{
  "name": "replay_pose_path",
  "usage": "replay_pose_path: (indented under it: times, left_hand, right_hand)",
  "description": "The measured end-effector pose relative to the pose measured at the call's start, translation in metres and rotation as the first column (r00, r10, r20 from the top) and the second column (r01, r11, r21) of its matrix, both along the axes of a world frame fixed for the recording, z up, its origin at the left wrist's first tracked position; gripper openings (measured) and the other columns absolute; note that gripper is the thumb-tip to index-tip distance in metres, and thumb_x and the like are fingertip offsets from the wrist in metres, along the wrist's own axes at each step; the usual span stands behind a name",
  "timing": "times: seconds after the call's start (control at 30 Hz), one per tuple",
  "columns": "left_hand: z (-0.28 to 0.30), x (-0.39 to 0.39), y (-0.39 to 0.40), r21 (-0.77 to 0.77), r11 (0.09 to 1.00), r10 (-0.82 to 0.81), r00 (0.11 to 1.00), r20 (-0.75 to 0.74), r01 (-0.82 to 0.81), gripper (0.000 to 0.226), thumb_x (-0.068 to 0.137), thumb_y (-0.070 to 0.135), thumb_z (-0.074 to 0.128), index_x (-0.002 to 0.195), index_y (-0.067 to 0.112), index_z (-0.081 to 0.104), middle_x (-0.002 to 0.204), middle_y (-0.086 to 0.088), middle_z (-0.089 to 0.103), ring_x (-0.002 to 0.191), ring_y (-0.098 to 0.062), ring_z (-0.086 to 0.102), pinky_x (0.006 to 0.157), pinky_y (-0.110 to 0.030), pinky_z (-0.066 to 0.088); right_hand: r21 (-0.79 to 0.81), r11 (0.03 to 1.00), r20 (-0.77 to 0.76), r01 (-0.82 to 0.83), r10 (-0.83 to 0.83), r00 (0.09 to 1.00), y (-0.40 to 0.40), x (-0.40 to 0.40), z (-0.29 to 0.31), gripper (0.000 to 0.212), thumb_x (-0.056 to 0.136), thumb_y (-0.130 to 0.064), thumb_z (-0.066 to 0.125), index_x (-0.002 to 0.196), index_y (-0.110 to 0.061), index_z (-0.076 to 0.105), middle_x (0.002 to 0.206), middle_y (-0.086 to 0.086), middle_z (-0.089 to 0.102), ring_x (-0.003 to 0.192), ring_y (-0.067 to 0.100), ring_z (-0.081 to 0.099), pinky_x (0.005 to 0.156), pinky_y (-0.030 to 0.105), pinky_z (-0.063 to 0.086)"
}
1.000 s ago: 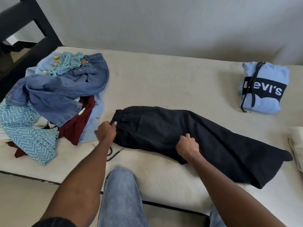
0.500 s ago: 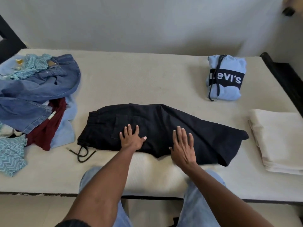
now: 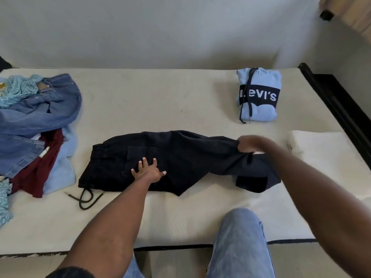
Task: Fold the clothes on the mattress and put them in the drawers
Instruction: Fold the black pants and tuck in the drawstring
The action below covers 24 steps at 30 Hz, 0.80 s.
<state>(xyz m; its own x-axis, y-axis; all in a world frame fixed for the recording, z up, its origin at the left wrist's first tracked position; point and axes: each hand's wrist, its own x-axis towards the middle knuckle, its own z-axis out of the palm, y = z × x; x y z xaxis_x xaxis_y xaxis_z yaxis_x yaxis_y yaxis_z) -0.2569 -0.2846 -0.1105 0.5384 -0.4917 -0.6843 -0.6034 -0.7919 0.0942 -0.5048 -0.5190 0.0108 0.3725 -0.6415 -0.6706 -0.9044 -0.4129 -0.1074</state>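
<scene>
Black trousers (image 3: 170, 157) lie mid-frame on mattress (image 3: 160, 93). Left hand (image 3: 147, 170) pressed flat, fingers spread, near pocket. Right hand (image 3: 251, 144), blurred, pinches leg end, lifted. Folding step; next likely carry legs toward waistband.

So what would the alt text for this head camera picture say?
A person folds black trousers on a mattress: left hand presses them flat, right hand lifts the leg end. Unfolded clothes lie left, a folded blue hoodie behind.
</scene>
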Motion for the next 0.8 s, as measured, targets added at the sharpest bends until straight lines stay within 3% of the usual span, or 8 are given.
replay_pose_path:
  times: [0.1, 0.23, 0.33, 0.43, 0.57, 0.67, 0.73, 0.8]
  left_hand:
    - [-0.001, 0.004, -0.002, 0.006, 1.0, 0.014, 1.0, -0.022, -0.014, 0.082, 0.094, 0.064, 0.042, 0.156, 0.033, -0.001, 0.163, -0.007, -0.017, 0.151, -0.029, -0.01, 0.119, -0.058, 0.003]
    - [-0.008, 0.0, -0.003, 0.006, 0.999, 0.039, 0.999, -0.003, -0.039, 0.08, 0.096, 0.063, 0.04, 0.156, 0.033, -0.004, 0.162, -0.007, -0.02, 0.15, -0.028, -0.014, 0.119, -0.059, 0.0]
    - [-0.01, -0.007, -0.003, 0.012, 0.999, 0.049, 0.998, 0.035, -0.05, 0.078, 0.098, 0.06, 0.037, 0.155, 0.032, -0.008, 0.162, -0.008, -0.022, 0.15, -0.028, -0.017, 0.117, -0.06, -0.003]
    - [-0.009, -0.022, -0.009, -0.009, 0.996, 0.086, 0.989, 0.119, -0.085, 0.074, 0.101, 0.05, 0.039, 0.157, 0.027, -0.003, 0.163, -0.013, -0.015, 0.15, -0.033, -0.011, 0.117, -0.063, 0.0]
    - [-0.002, -0.055, -0.02, -0.204, 0.966, -0.076, 0.93, 0.359, 0.158, 0.066, 0.1, 0.027, 0.046, 0.156, 0.018, 0.014, 0.163, -0.016, 0.008, 0.15, -0.033, 0.008, 0.118, -0.057, 0.015]
    - [0.004, -0.084, -0.033, -0.351, 0.899, -0.189, 0.954, 0.231, 0.263, 0.059, 0.102, 0.036, 0.038, 0.156, 0.021, 0.018, 0.163, -0.008, 0.014, 0.15, -0.028, 0.009, 0.119, -0.054, 0.015]
    - [0.003, -0.099, -0.039, -0.318, 0.924, -0.188, 0.975, 0.115, 0.215, 0.057, 0.104, 0.041, 0.032, 0.156, 0.023, 0.018, 0.164, -0.007, 0.011, 0.151, -0.028, 0.005, 0.119, -0.058, 0.012]
    - [0.002, -0.104, -0.043, -0.241, 0.953, -0.175, 0.984, 0.046, 0.181, 0.055, 0.105, 0.041, 0.03, 0.156, 0.025, 0.017, 0.165, -0.005, 0.004, 0.151, -0.029, -0.001, 0.117, -0.062, 0.01]
  right_hand:
    - [-0.219, 0.976, -0.066, -0.003, -0.012, 0.998, -0.033, 0.014, 0.013, 0.029, 0.087, -0.005, 0.045, 0.113, -0.004, 0.059, 0.108, 0.013, 0.061, 0.097, 0.031, 0.059, 0.088, 0.038, 0.047]
    - [-0.754, 0.653, -0.041, -0.066, 0.053, 0.998, -0.02, 0.014, -0.02, 0.036, 0.086, -0.013, 0.058, 0.122, -0.009, 0.055, 0.12, 0.013, 0.056, 0.111, 0.03, 0.05, 0.098, 0.039, 0.037]
    - [-0.797, 0.603, 0.039, -0.045, 0.125, 0.991, 0.003, 0.0, -0.051, 0.039, 0.09, -0.008, 0.055, 0.128, -0.001, 0.047, 0.116, 0.018, 0.054, 0.099, 0.031, 0.051, 0.087, 0.04, 0.043]
    - [-0.793, 0.608, 0.273, 0.043, 0.292, 0.917, 0.034, -0.017, -0.07, 0.02, 0.094, -0.019, 0.06, 0.106, -0.004, 0.054, 0.095, 0.014, 0.057, 0.079, 0.027, 0.05, 0.073, 0.04, 0.047]
    - [-0.729, 0.638, 0.259, -0.246, 0.59, 0.765, 0.102, -0.024, -0.091, 0.025, 0.098, -0.036, 0.053, 0.092, -0.013, 0.058, 0.088, 0.004, 0.055, 0.074, 0.02, 0.05, 0.07, 0.036, 0.049]
    - [-0.304, 0.899, 0.386, 0.317, -0.188, 0.903, 0.126, -0.017, -0.103, 0.047, 0.095, -0.055, 0.048, 0.09, -0.01, 0.061, 0.092, 0.005, 0.066, 0.081, 0.026, 0.061, 0.077, 0.04, 0.052]
    - [0.023, 0.656, 0.415, 0.755, -0.693, 0.59, 0.125, -0.007, -0.105, 0.062, 0.089, -0.062, 0.055, 0.108, -0.003, 0.06, 0.112, 0.014, 0.066, 0.099, 0.034, 0.062, 0.088, 0.04, 0.051]
    - [0.213, 0.365, 0.388, 0.906, -0.883, 0.264, 0.122, 0.004, -0.102, 0.079, 0.086, -0.054, 0.067, 0.134, 0.002, 0.04, 0.136, 0.021, 0.046, 0.12, 0.039, 0.05, 0.098, 0.043, 0.042]
